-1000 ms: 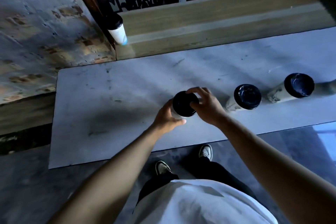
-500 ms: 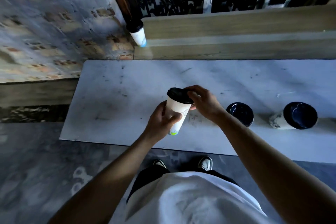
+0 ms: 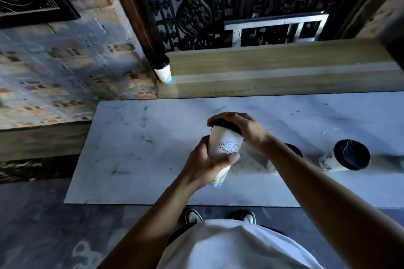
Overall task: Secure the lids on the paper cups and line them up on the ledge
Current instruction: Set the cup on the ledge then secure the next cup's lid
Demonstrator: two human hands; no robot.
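A white paper cup (image 3: 225, 144) with a blue wave drawing is lifted above the grey slab. My left hand (image 3: 205, 164) grips its lower body. Over its black lid (image 3: 229, 127) my right hand (image 3: 242, 131) lies cupped, fingers curled round the rim. Two more lidded cups stand on the slab to the right: one (image 3: 294, 150) mostly hidden behind my right forearm, the other (image 3: 347, 156) further right. A fourth lidded cup (image 3: 163, 70) stands at the left end of the wooden ledge (image 3: 273, 72).
The grey stone slab (image 3: 142, 148) runs left to right in front of me, its near edge above my shoes. A brick wall rises at the left. Behind the ledge stands a dark ornate metal grille (image 3: 207, 6).
Both hands have lifted the cup off the slab and tilted it. My right hand moved from the lid's edge to cover its top. The view has tilted upward.
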